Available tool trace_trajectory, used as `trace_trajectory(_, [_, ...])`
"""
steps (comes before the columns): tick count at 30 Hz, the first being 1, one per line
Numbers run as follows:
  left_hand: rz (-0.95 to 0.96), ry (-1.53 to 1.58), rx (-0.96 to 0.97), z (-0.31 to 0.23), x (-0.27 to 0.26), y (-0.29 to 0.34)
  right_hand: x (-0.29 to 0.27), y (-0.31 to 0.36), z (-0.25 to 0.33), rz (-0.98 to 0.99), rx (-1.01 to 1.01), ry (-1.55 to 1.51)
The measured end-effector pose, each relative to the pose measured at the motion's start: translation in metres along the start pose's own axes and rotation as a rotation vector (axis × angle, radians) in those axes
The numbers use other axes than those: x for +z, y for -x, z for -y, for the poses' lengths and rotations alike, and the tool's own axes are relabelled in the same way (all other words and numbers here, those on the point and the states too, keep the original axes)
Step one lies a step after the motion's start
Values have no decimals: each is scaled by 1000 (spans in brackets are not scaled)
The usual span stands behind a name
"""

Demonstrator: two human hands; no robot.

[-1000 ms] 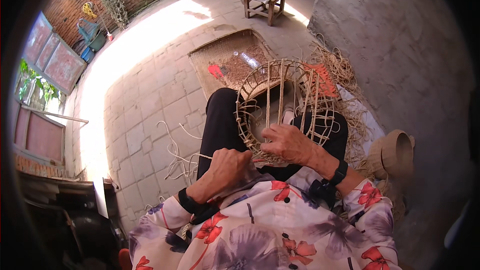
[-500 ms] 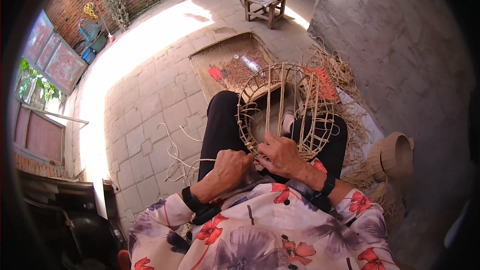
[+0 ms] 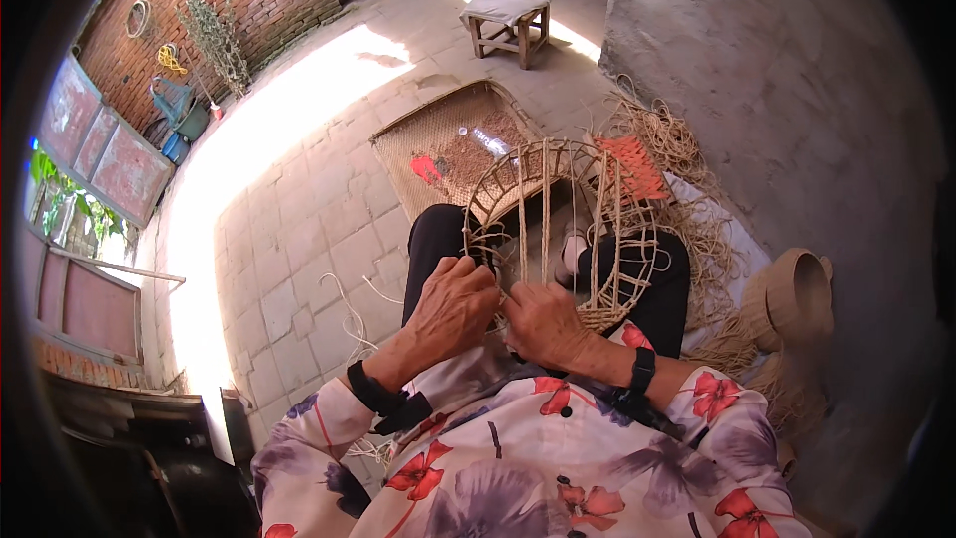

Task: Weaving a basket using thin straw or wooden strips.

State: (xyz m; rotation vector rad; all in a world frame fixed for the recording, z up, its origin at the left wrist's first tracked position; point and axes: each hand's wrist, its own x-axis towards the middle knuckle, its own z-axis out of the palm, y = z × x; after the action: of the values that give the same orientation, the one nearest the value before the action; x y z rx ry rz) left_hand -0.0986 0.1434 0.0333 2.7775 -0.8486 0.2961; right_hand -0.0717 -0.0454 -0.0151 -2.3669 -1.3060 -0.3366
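Note:
A round, openwork frame of tan twisted cord [image 3: 523, 224] rests across my lap, with cords stretched from its far rim to its near side. My left hand [image 3: 456, 307] is closed at the near left rim, its fingers bent over a thin cord that mostly hides beneath them. Close beside it, my right hand [image 3: 543, 322] grips the near edge of the frame, fingertips curled under and partly hidden. Loose pale cord ends [image 3: 351, 311] trail over the paving left of my knee.
Beyond my knees lies a woven tray [image 3: 398, 154] bearing brown bits, a clear plastic bottle [image 3: 492, 143] and a red item [image 3: 425, 169]. An orange mesh piece [image 3: 633, 167] and heaped cord [image 3: 677, 144] lie at right, near tan woven cylinders [image 3: 797, 294] and a wall. A chair [image 3: 510, 6] stands farther off.
My left hand has risen along the near left rim, its back now turned up. My right hand has shifted slightly left and down. The frame has turned or slid a little left.

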Motion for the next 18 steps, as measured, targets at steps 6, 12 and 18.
trace_trajectory(6, [272,59,199,28,11,-26,10,6,-2,-151,-97,108])
trace_trajectory(12, [617,41,286,32,24,-42,11,11,-5,-190,-149,126])
trace_trajectory(18, [773,24,240,32,24,-62,9,9,-5,-242,-175,114])
